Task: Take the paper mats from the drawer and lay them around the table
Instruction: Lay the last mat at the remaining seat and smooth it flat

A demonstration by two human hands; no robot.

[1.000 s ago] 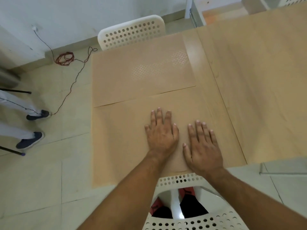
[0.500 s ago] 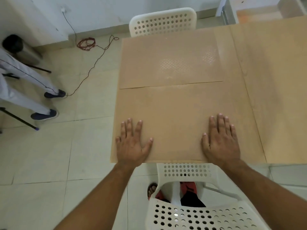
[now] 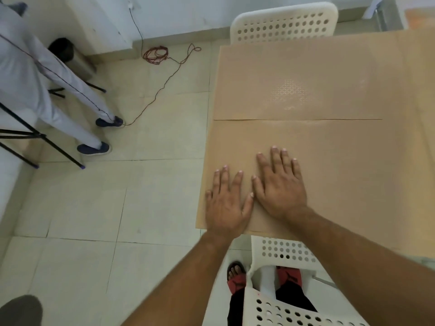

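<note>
The counter [image 3: 404,109] fills the right of the frame. The near paper mat [image 3: 341,175] is laid at its lower left corner, edge to edge with a second mat [image 3: 306,74] above. The left hand [image 3: 224,203] and right hand [image 3: 280,191] are pressed flat on the near mat, fingers [image 3: 275,158] straight and spread, nothing grasped. The paper is judged thin, light, easily creased and apt to slide; it is best shifted under flat palms or lifted by an edge.
</note>
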